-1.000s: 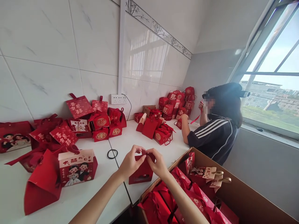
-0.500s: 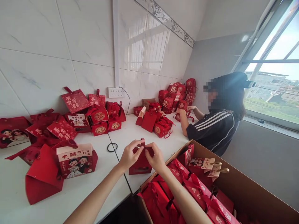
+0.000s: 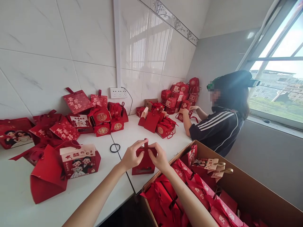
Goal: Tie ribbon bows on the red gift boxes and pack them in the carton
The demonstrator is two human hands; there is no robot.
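Both hands pinch the top of a small red box (image 3: 145,160) near the counter's (image 3: 132,135) front edge: left hand (image 3: 131,156), right hand (image 3: 160,157). Bare counter lies behind it, a cardboard carton (image 3: 248,195) alongside. The box's tab now stands higher than before.

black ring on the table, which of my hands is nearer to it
Left. The left hand is just right of the black ring; the right hand is farther, across the red box.
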